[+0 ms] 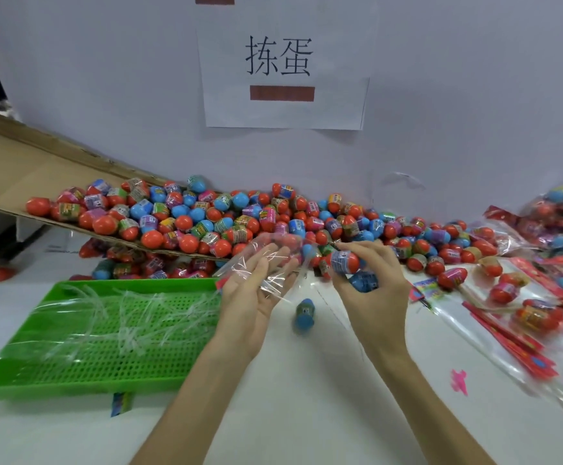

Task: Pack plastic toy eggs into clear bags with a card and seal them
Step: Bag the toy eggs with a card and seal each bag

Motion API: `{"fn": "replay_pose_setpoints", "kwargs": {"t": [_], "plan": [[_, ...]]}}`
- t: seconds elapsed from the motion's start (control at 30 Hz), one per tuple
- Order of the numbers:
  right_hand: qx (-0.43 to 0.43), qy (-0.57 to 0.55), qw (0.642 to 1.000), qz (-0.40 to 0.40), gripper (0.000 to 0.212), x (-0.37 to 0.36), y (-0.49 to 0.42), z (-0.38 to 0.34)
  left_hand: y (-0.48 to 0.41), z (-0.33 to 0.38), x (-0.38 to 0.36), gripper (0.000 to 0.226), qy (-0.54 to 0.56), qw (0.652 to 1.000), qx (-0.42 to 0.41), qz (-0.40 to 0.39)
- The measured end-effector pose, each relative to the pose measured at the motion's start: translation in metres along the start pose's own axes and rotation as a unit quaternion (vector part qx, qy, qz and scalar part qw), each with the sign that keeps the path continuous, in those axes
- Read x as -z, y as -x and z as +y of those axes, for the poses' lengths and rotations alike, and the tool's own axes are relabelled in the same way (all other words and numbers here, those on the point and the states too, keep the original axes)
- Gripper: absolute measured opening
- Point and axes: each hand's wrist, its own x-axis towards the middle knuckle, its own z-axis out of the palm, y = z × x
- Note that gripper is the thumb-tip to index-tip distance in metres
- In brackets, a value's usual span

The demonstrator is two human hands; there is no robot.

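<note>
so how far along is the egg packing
Partway. Done: filled bags with red cards lie at the right. In hand: the left hand carries a clear bag, the right hand grips two eggs for it. Left: card, seal, and a large loose egg pile behind.

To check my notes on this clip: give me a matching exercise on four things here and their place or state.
1 left hand
2 right hand
3 tray
4 loose egg

A grips eggs
B lies on the table between the forearms
C has a clear bag across its fingers
D green, holds clear plastic

Pairs: 1-C, 2-A, 3-D, 4-B
</note>
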Motion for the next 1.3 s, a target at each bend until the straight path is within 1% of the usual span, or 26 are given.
{"fn": "replay_pose_setpoints", "kwargs": {"t": [0.1, 0.23, 0.37, 0.5, 0.6, 0.67, 0.8, 0.87, 0.93, 1.0, 1.1, 1.23, 1.3], "plan": [[0.054, 0.042, 0.998, 0.002, 0.047, -0.005, 0.008, -0.004, 0.000, 0.000, 0.000, 0.030, -0.013, 1.000, -0.001, 0.005], [0.081, 0.085, 0.993, -0.003, 0.059, -0.012, 0.016, -0.003, 0.005, -0.004, -0.003, 0.028, -0.014, 1.000, 0.019, -0.013], [0.077, 0.112, 0.991, -0.002, 0.062, -0.012, 0.016, 0.001, 0.011, -0.014, -0.008, 0.028, -0.024, 0.998, 0.034, -0.038], [0.056, 0.130, 0.990, -0.005, 0.070, -0.011, 0.016, 0.000, 0.016, -0.020, -0.013, 0.026, -0.001, 0.996, 0.060, -0.071], [0.060, 0.139, 0.988, -0.041, 0.071, -0.012, 0.018, -0.001, 0.020, -0.024, -0.016, 0.025, -0.010, 0.993, 0.073, -0.089], [0.050, 0.152, 0.984, -0.083, 0.074, -0.014, 0.020, -0.001, 0.023, -0.027, -0.017, 0.025, -0.028, 0.992, 0.076, -0.097], [0.018, 0.176, 0.968, -0.178, 0.077, -0.013, 0.021, 0.001, 0.024, -0.027, -0.013, 0.026, -0.044, 0.993, 0.068, -0.088], [0.016, 0.170, 0.965, -0.200, 0.078, -0.011, 0.018, 0.002, 0.023, -0.025, -0.012, 0.024, -0.041, 0.994, 0.063, -0.084], [0.025, 0.166, 0.966, -0.198, 0.077, -0.009, 0.016, 0.004, 0.021, -0.025, -0.012, 0.024, -0.039, 0.995, 0.053, -0.081], [0.029, 0.155, 0.971, -0.178, 0.076, -0.009, 0.015, 0.004, 0.019, -0.023, -0.011, 0.024, -0.042, 0.996, 0.043, -0.069], [0.013, 0.117, 0.981, -0.152, 0.071, -0.010, 0.013, 0.003, 0.015, -0.022, -0.008, 0.031, -0.034, 0.998, 0.041, -0.031], [-0.007, 0.042, 0.995, -0.092, 0.050, -0.005, 0.010, 0.001, 0.010, -0.018, -0.004, 0.031, -0.036, 0.999, 0.030, -0.009], [-0.021, -0.002, 0.997, -0.078, 0.044, -0.004, 0.009, -0.001, 0.010, -0.017, -0.004, 0.036, -0.030, 0.999, 0.031, -0.011]]}}
